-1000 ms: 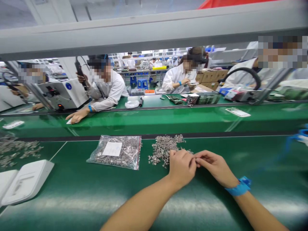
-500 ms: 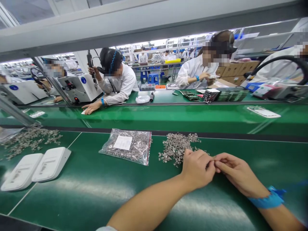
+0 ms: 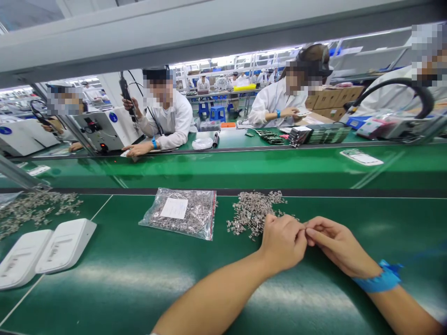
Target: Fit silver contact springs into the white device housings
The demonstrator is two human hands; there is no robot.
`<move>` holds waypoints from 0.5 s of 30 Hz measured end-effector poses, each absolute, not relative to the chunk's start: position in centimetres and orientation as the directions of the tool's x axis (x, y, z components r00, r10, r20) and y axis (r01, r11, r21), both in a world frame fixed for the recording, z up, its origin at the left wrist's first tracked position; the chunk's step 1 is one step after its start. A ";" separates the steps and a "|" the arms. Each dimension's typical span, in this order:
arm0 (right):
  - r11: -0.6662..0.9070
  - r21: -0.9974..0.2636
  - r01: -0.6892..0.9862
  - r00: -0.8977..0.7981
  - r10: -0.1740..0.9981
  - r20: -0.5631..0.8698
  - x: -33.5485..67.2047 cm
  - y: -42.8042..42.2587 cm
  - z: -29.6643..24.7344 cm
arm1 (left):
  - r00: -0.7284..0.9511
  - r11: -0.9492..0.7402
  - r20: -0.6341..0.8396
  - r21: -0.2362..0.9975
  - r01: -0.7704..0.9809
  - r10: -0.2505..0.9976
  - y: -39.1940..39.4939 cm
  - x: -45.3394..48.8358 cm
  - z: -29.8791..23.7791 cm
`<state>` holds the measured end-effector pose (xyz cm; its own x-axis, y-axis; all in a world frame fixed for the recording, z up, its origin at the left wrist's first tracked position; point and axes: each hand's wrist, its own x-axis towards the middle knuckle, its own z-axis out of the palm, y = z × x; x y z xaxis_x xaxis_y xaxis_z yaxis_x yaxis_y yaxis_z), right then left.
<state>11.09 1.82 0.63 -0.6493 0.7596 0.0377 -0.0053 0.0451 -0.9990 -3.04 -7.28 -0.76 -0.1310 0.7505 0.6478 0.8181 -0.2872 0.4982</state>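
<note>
Head view: the left hand (image 3: pixel 283 242) and right hand (image 3: pixel 335 245) meet fingertip to fingertip on the green mat (image 3: pixel 146 284), just beside a loose pile of small metal parts (image 3: pixel 253 213). Both sets of fingers are curled in and pinched together; they may be pinching a part between them, but it is too small to tell. A blue wrist strap (image 3: pixel 379 280) circles the right wrist. Left of the pile lies a clear bag (image 3: pixel 181 213) of the same parts, and farther left two white casings (image 3: pixel 45 253).
</note>
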 end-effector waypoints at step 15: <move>0.040 -0.998 -0.038 -0.667 0.743 0.055 11.1 1.8 0.6 | -0.161 -0.279 0.653 0.515 0.810 0.740 -7.1 -2.9 -0.9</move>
